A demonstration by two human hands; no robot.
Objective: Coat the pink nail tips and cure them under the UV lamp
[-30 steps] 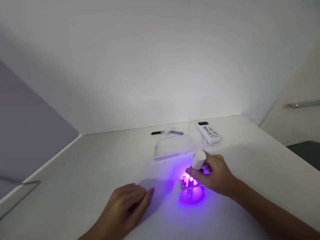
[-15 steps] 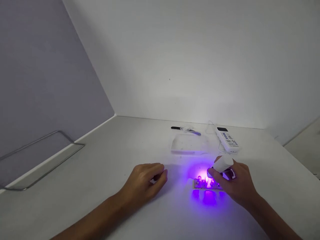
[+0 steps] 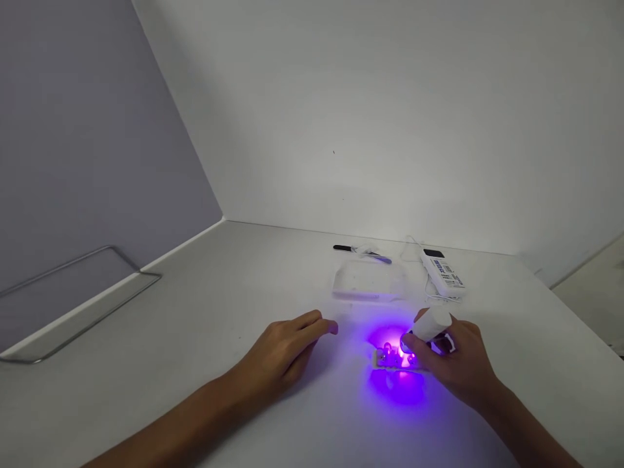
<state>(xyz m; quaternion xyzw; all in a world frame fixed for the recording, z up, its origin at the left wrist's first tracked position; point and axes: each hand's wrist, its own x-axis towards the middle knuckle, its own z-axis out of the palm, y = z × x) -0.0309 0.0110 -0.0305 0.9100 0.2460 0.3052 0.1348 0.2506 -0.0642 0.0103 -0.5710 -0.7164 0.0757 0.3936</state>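
My right hand is closed around a small white UV lamp, its lit end tilted down to the left. Violet light falls on a pale strip on the table just below the lamp. Several small shiny pieces stand along the strip, too washed out by the glow to name. The strip's right end is hidden behind my right hand. My left hand rests on the table left of the strip, holding nothing visible, with its index finger stretched toward the right.
Behind the strip lies a shallow clear plastic tray. Farther back is a dark nail file beside a crumpled clear wrapping. A white box-shaped device with printed labels and a thin cable stands at the right. A metal wire frame is at the left edge.
My left index finger has stretched out from a curled pose. The lamp and my right hand have shifted slightly left and down over the strip, and the glow moved with them.
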